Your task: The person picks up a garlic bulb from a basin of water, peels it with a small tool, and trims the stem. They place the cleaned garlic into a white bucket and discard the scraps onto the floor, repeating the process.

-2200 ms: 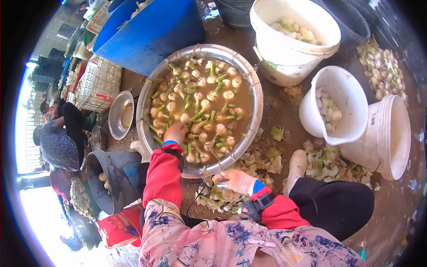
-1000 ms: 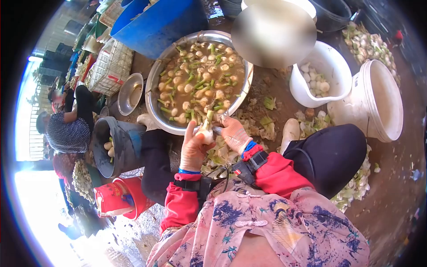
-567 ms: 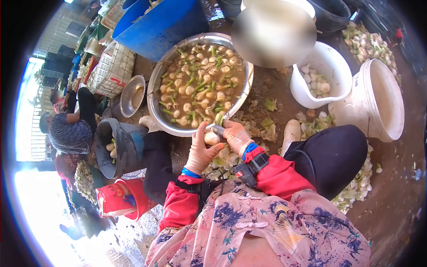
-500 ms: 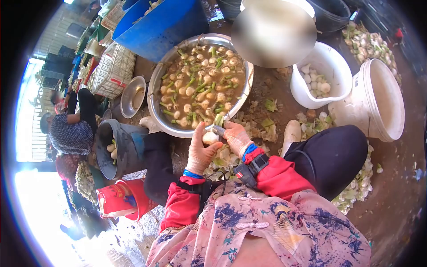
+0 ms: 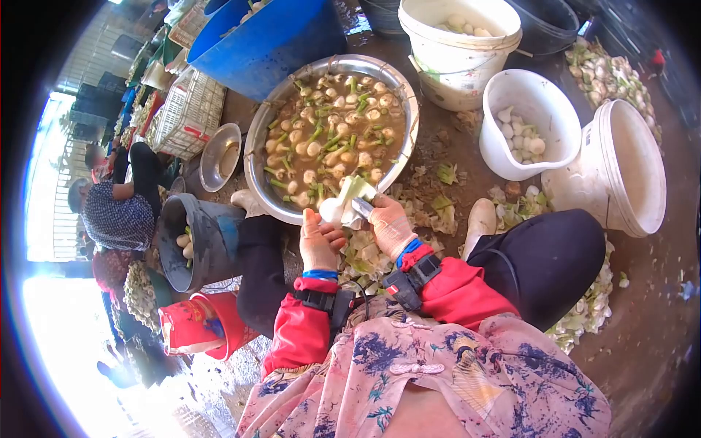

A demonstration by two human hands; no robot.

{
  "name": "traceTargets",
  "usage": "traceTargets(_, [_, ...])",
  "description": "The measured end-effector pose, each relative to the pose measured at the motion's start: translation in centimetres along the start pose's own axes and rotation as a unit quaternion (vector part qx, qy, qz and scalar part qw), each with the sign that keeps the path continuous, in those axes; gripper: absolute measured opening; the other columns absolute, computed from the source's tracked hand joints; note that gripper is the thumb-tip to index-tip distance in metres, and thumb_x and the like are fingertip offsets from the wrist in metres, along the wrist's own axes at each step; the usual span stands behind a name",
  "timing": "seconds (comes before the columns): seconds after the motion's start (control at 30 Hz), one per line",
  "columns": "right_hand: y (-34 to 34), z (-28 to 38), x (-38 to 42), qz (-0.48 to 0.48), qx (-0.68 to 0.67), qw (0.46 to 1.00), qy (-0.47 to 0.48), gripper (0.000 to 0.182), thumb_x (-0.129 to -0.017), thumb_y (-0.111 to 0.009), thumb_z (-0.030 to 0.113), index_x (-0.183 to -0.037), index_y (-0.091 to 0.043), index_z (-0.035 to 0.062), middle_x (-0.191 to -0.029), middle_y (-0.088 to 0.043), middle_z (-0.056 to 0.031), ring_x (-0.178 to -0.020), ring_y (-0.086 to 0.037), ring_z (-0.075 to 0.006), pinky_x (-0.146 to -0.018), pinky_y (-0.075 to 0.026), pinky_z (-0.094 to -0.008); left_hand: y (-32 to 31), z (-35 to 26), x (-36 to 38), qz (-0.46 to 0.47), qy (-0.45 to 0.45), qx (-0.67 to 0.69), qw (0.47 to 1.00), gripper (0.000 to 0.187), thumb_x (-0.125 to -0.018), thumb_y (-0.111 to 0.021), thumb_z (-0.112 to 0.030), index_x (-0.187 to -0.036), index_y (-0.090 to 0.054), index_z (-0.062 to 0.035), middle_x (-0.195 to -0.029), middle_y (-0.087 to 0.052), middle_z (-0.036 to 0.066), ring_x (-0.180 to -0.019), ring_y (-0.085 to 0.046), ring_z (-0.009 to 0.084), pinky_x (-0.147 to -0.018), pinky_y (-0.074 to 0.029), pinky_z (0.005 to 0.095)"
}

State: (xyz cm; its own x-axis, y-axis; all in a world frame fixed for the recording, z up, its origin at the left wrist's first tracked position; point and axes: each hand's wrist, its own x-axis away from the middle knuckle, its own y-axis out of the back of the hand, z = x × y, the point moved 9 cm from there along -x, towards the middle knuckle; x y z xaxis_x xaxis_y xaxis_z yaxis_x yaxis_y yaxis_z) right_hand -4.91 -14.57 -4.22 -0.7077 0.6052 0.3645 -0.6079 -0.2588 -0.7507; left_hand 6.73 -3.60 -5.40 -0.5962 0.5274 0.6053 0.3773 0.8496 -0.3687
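My gloved left hand (image 5: 319,241) is beside a white bulb (image 5: 332,211), with its thumb raised and its other fingers loosely curled, apart from the thumb. The bulb is close to its fingertips, and nothing shows between them. My gloved right hand (image 5: 391,225) is closed on a small knife (image 5: 361,207). A pale green leafy stem (image 5: 358,189) runs from the bulb to the right thumb and blade. Just beyond both hands, a wide metal basin (image 5: 254,157) holds brown water with many trimmed bulbs (image 5: 314,149).
White buckets (image 5: 431,84) stand at the upper right, near a white tub of bulbs (image 5: 566,124). A blue tub (image 5: 270,55), a grey bucket (image 5: 212,233) and a red bucket (image 5: 234,321) are leftward. Peelings (image 5: 365,255) cover the ground. A person (image 5: 117,219) sits far left.
The bulb has moved slightly up and left, away from my left fingers, which have loosened. Its leafy part now spreads at the knife in my right hand.
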Motion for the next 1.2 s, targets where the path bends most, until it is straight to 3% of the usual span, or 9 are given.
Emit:
traceTargets(0.17, [-2.6, -0.8, 1.2, 0.02, 0.33, 0.943, 0.034, 0.026, -0.087, -0.059, 0.01, -0.112, -0.065, 0.0045, -0.096, -0.069, -0.0056, -0.089, -0.062, -0.0136, -0.077, -0.049, -0.0286, -3.4, -3.1, 3.5, 0.02, -0.206, -0.232, 0.951, 0.047, -0.091, -0.061, -0.04, -0.121, -0.047, -0.0063, -0.088, -0.06, 0.005, -0.072, -0.059, 0.0163, -0.065, -0.049, 0.0282])
traceTargets(0.3, [-1.9, 0.5, 0.8, 0.003, 0.373, 0.927, 0.039, 0.021, -0.086, -0.066, 0.013, -0.106, -0.067, 0.0043, -0.098, -0.069, -0.0068, -0.087, -0.062, -0.0138, -0.077, -0.049, -0.0288, -1.0, -2.0, 0.2, 0.018, -0.076, 0.026, 0.997, 0.03, -0.095, -0.056, -0.034, -0.107, -0.058, -0.0061, -0.09, -0.064, 0.009, -0.08, -0.063, 0.0214, -0.068, -0.053, 0.0346])
traceTargets(0.47, [5.6, 3.7, -1.8, -0.102, 0.057, 0.99, 0.075, 0.021, -0.087, -0.061, 0.005, -0.107, -0.066, 0.0029, -0.089, -0.066, 0.0005, -0.075, -0.06, -0.0101, -0.068, -0.049, -0.0252, -1.8, -2.9, 3.7, 0.124, -0.027, -0.01, 0.992, 0.031, -0.092, -0.062, -0.03, -0.11, -0.057, -0.005, -0.088, -0.062, 0.008, -0.075, -0.065, 0.0205, -0.054, -0.056, 0.0289])
traceTargets(0.57, [8.5, 2.8, -2.9, -0.14, 0.364, 0.913, 0.125, 0.023, -0.086, -0.058, 0.002, -0.107, -0.066, 0.0024, -0.087, -0.066, -0.0011, -0.074, -0.06, -0.0082, -0.064, -0.048, -0.0231, 0.2, -2.8, 3.8, 0.103, 0.009, 0.078, 0.992, 0.03, -0.091, -0.063, -0.033, -0.102, -0.058, -0.0055, -0.094, -0.064, 0.01, -0.078, -0.067, 0.0246, -0.055, -0.058, 0.0304])
traceTargets(0.8, [8.5, 5.9, -0.9, -0.088, 0.102, 0.984, 0.12, 0.027, -0.084, -0.059, 0.007, -0.11, -0.067, 0.0064, -0.091, -0.07, -0.0037, -0.076, -0.067, -0.0154, -0.066, -0.053, -0.0279, 6.7, -3.3, 2.2, 0.001, 0.007, 0.262, 0.965, 0.044, -0.089, -0.059, -0.046, -0.089, -0.061, -0.0019, -0.088, -0.066, 0.014, -0.086, -0.063, 0.0317, -0.072, -0.058, 0.043])
traceTargets(0.87, [4.1, 3.8, -0.4, 0.088, 0.54, 0.837, 0.013, 0.029, -0.081, -0.062, 0.014, -0.11, -0.067, 0.0084, -0.096, -0.071, -0.0098, -0.083, -0.068, -0.0183, -0.075, -0.053, -0.0309, 7.3, -2.9, 2.2, -0.005, 0.021, 0.248, 0.968, 0.045, -0.087, -0.058, -0.05, -0.09, -0.062, -0.0056, -0.087, -0.066, 0.012, -0.082, -0.061, 0.0299, -0.07, -0.053, 0.0405])
traceTargets(0.93, [1.2, -0.4, 0.9, 0.214, 0.673, 0.703, -0.082, 0.043, -0.079, -0.072, 0.027, -0.117, -0.065, 0.0089, -0.109, -0.068, -0.0098, -0.097, -0.063, -0.0165, -0.087, -0.048, -0.0286, 7.1, -2.2, 1.9, -0.019, 0.033, 0.221, 0.975, 0.044, -0.087, -0.058, -0.052, -0.091, -0.063, -0.0088, -0.086, -0.066, 0.011, -0.075, -0.059, 0.0268, -0.064, -0.048, 0.0356])
traceTargets(1.07, [-2.4, -1.6, 0.9, 0.215, 0.335, 0.917, 0.015, 0.048, -0.079, -0.056, -0.004, -0.124, -0.062, 0.0129, -0.114, -0.066, -0.0083, -0.099, -0.061, -0.0141, -0.089, -0.045, -0.0263, 5.4, 0.2, 1.6, -0.026, 0.086, 0.173, 0.981, 0.048, -0.085, -0.057, -0.058, -0.087, -0.064, -0.0106, -0.072, -0.062, 0.006, -0.063, -0.055, 0.0233, -0.052, -0.041, 0.0325])
traceTargets(1.2, [-4.2, -0.9, 0.9, 0.198, 0.451, 0.867, 0.079, 0.043, -0.076, -0.058, -0.006, -0.114, -0.067, 0.0136, -0.105, -0.069, -0.0095, -0.092, -0.063, -0.0159, -0.086, -0.046, -0.0265, 3.0, 3.3, 0.9, 0.011, 0.191, 0.133, 0.972, 0.048, -0.084, -0.057, -0.059, -0.083, -0.066, -0.0121, -0.069, -0.061, 0.003, -0.06, -0.053, 0.0206, -0.047, -0.038, 0.0308])
